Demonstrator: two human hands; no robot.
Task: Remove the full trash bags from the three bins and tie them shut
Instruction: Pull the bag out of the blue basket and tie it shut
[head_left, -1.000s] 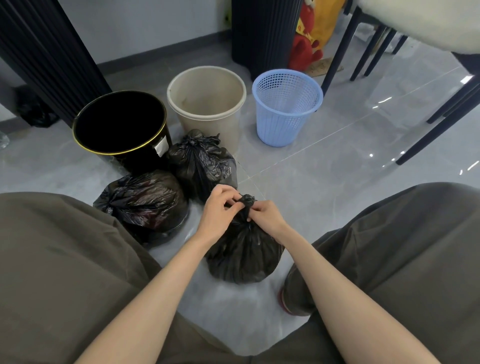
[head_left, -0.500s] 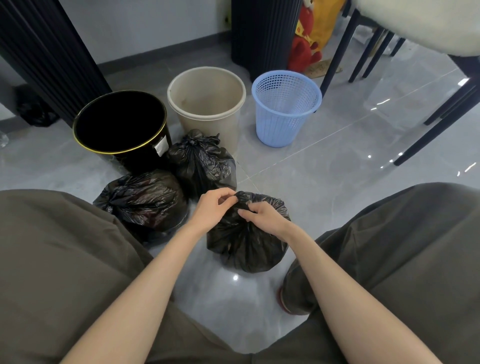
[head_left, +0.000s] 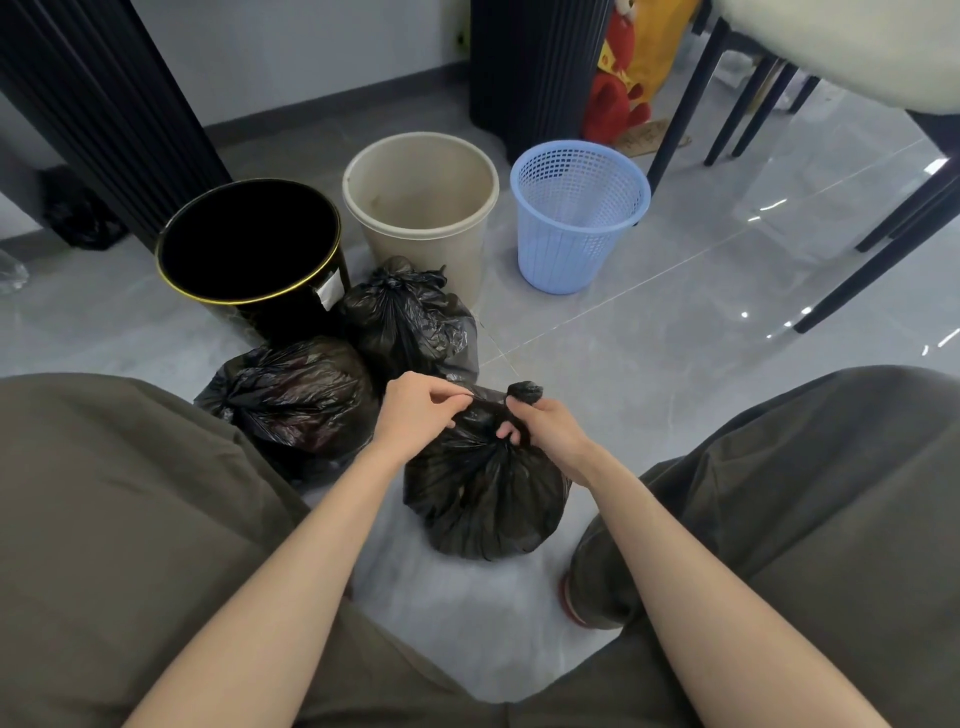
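Three bins stand in a row on the floor: a black bin (head_left: 249, 241) with a gold rim, a beige bin (head_left: 421, 187) and a blue mesh basket (head_left: 579, 208). None of them holds a bag. Two black trash bags lie in front of them, one (head_left: 410, 317) with a knotted top and one (head_left: 291, 395) to its left. A third black bag (head_left: 483, 493) stands between my knees. My left hand (head_left: 415, 410) pinches a stretched strip of its neck. My right hand (head_left: 540, 423) grips the gathered neck, with the bunched end sticking up above my fingers.
Dark chair legs (head_left: 883, 244) stand at the right under a pale seat. A dark fluted column (head_left: 535, 67) and a red plush toy (head_left: 613, 104) are behind the bins. Another fluted panel (head_left: 104, 104) rises at the left. My trousered knees flank the bag.
My hands pulled apart on the bag's neck: the left drew a strip leftward, the right now holds the bunched end upright. The bag stands taller than half a second ago.
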